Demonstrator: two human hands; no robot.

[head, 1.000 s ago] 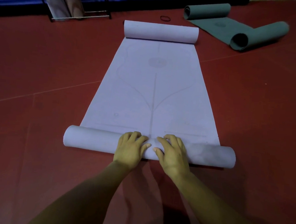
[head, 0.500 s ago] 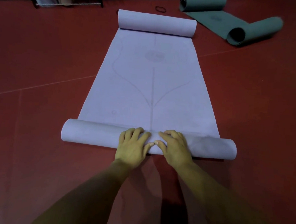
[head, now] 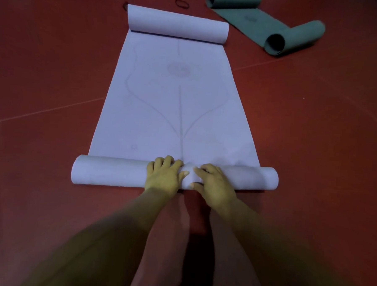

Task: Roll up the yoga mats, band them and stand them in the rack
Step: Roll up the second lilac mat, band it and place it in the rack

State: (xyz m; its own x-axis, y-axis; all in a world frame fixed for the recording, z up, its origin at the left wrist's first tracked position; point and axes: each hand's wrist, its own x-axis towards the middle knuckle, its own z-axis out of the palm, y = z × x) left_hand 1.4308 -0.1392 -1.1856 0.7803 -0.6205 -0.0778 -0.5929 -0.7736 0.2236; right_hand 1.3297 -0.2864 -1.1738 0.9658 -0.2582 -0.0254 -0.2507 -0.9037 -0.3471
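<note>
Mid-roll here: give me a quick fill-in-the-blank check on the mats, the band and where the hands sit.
1. The left hand and the right hand grip the near roll of the pale purple yoga mat at its ____.
2. The dark green yoga mat lies on the purple mat's ____ side.
3. A black elastic band lies loose on the red floor, beyond the purple mat's ____ end.
4. The purple mat is curled at ____ ends.

Missing words: middle; right; far; both

The single wide-angle view sits on my head, facing forward and down: my left hand (head: 163,174) and right hand (head: 213,183) lie close below, the pale lilac foam yoga mat (head: 178,111) and red floor (head: 44,80) running away ahead.
</note>
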